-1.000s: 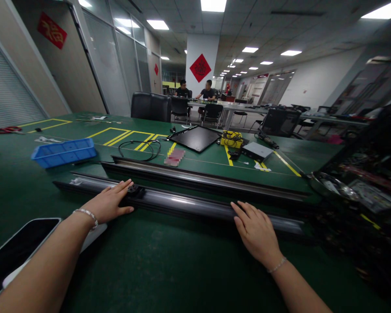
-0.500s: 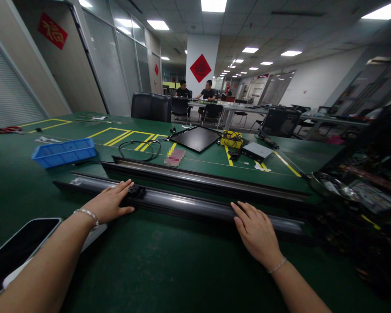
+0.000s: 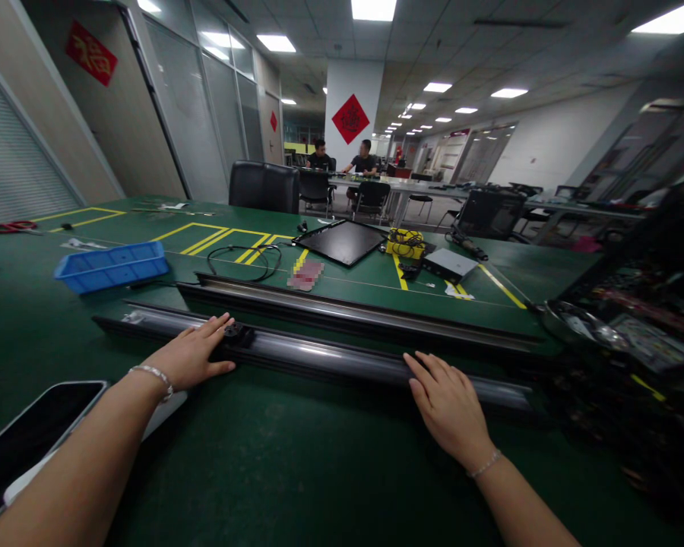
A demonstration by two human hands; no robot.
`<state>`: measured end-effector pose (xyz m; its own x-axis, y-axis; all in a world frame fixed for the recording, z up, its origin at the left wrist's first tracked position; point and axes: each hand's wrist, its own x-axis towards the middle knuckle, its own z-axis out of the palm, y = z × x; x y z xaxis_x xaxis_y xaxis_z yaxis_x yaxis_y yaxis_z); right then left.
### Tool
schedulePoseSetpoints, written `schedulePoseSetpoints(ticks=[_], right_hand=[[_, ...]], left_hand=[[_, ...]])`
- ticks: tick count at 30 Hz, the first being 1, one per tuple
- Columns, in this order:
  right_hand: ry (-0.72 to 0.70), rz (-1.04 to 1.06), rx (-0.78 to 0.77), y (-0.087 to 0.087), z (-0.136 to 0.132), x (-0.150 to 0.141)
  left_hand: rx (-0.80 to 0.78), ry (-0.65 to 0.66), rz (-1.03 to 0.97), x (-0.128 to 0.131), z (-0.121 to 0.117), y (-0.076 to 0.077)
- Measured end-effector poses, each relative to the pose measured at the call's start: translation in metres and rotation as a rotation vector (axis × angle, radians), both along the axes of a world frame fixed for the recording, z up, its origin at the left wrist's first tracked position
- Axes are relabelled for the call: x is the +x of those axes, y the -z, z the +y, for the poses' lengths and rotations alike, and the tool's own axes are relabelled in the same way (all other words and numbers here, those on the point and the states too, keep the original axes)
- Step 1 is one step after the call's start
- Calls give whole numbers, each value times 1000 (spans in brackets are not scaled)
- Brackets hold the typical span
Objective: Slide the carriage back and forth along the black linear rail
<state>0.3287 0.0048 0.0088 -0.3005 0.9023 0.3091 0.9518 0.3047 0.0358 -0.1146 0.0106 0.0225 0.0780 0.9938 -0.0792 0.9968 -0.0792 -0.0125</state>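
A long dark metal rail (image 3: 330,358) lies crosswise on the green table in front of me. My left hand (image 3: 197,353) rests flat over its left part, fingers stretched out, with the fingertips by a small black block (image 3: 236,336) that sits in the channel. My right hand (image 3: 448,406) lies over the rail's right part with its fingers extended and nothing gripped. Behind runs a second, similar rail (image 3: 342,310), which neither hand touches. What is under my palms is hidden.
A blue bin (image 3: 112,266) stands at the left, near red-handled scissors (image 3: 14,227). Beyond the rails lie a dark flat panel (image 3: 345,241), a yellow object with cables (image 3: 406,243) and a grey box (image 3: 450,264). A phone (image 3: 39,425) is at the lower left. Dark equipment crowds the right.
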Motion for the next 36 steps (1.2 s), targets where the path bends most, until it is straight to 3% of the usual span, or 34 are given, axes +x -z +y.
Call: schedulePoseSetpoints(ticks=[36], right_hand=[[2,-4,-11,2,1,1]], left_hand=[[-5,-12,24,8,-1,-4]])
